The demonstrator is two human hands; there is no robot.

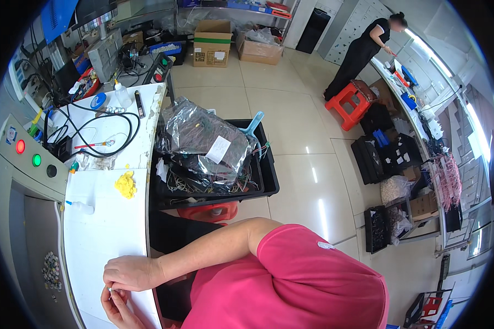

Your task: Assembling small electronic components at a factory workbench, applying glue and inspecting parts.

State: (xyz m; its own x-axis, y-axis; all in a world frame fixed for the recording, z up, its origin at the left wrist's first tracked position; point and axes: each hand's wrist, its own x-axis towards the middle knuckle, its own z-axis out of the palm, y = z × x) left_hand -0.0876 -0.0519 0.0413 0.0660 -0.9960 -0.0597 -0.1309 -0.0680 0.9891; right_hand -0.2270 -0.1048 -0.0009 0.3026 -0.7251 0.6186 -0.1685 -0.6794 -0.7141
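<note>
Over the near part of the white worktable [93, 241], my two hands meet. My right hand [132, 272] is closed, its fingers bent down toward a tiny white piece [111, 289]. Just below it, my left hand [118, 311] has thumb and finger pinched at the same piece. The piece is too small to name, and the fingers hide most of it. Farther up the tabletop lies a clump of small yellow pieces [125, 185]. A small clear bottle with a blue tip [80, 207] lies left of it.
A grey machine cabinet [27, 164] with round buttons borders the table's left. Right of the table, a black crate [270, 164] holds wires and a clear plastic bag [203, 131]. Black cable [132, 134] loops over the far tabletop. Another person [362, 49] stands far right near red stools [348, 107].
</note>
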